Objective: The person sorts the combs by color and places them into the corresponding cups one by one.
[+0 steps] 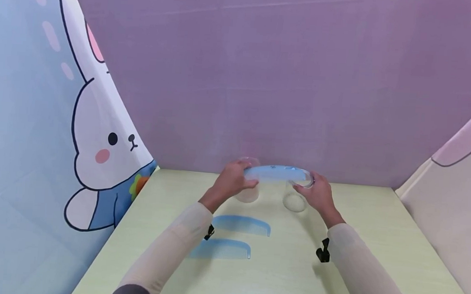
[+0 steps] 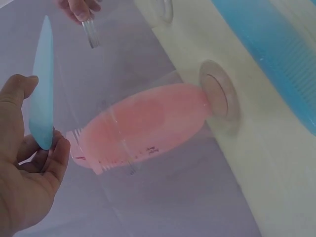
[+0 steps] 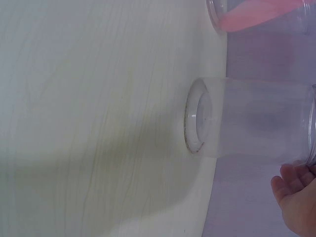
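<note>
In the head view my left hand (image 1: 231, 182) grips one end of a light blue comb (image 1: 276, 172), held up level. The left wrist view shows this comb (image 2: 42, 86) nearly edge-on between thumb and fingers. At the other side my right hand (image 1: 317, 193) holds the rim of a clear jar (image 1: 295, 202). In the right wrist view, curled fingertips touch the mouth of that upright jar (image 3: 261, 121); the thumb is hidden. Below the left hand stands a second clear jar (image 2: 217, 91) with a rounded pink piece (image 2: 148, 123) inside.
Two more blue combs, a farther one (image 1: 242, 225) and a nearer one (image 1: 222, 249), lie on the pale wood-grain table (image 1: 283, 282). A purple cloth wall (image 1: 289, 87) rises right behind the jars. Printed cloth sheets hang at left and right.
</note>
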A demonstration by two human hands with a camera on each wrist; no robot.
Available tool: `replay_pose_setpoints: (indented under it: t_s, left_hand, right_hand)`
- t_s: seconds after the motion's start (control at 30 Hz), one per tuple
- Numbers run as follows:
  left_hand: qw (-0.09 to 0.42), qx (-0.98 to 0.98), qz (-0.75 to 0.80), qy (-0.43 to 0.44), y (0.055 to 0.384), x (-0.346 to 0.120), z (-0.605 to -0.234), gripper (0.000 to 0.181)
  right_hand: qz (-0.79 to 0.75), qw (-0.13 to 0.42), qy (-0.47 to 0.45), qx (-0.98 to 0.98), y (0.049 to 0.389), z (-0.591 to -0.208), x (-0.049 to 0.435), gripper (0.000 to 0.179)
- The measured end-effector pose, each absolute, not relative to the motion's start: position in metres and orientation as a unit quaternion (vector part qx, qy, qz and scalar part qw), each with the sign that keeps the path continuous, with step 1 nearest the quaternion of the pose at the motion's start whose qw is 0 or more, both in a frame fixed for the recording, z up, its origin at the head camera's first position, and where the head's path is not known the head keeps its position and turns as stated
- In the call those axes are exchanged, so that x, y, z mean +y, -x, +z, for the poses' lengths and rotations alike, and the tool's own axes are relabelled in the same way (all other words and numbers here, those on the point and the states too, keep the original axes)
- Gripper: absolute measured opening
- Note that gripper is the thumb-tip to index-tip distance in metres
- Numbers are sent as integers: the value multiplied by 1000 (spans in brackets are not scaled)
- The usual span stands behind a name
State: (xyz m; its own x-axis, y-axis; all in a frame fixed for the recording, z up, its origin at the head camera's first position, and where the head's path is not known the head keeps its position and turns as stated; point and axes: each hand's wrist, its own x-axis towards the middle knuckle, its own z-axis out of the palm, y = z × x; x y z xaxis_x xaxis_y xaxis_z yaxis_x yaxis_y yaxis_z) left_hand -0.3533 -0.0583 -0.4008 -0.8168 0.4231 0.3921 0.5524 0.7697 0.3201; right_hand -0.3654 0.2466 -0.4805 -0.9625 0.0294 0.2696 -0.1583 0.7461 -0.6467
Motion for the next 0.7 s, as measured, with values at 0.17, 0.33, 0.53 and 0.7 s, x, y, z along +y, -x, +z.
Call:
replay_pose_setpoints:
  t_s: [0.17,0.33,0.53,0.7]
  left_hand:
    - [144,-929,-218,263,356,-51,-396,53]
    - [158,-931,-194,266,359,-44,-392,50]
    - [151,-937,-192,249,361,-35,-391,53]
    - [145,-940,-189,244,361,-28,-390,54]
  right_hand:
    - [355,129,-31,-925,365,-480,246,81]
    - [355,131,-26,-925,365,-477,246,82]
    - [359,137,-32,-923,363,-476,246,79]
    - [359,137,-31,-923,361,-476,246,78]
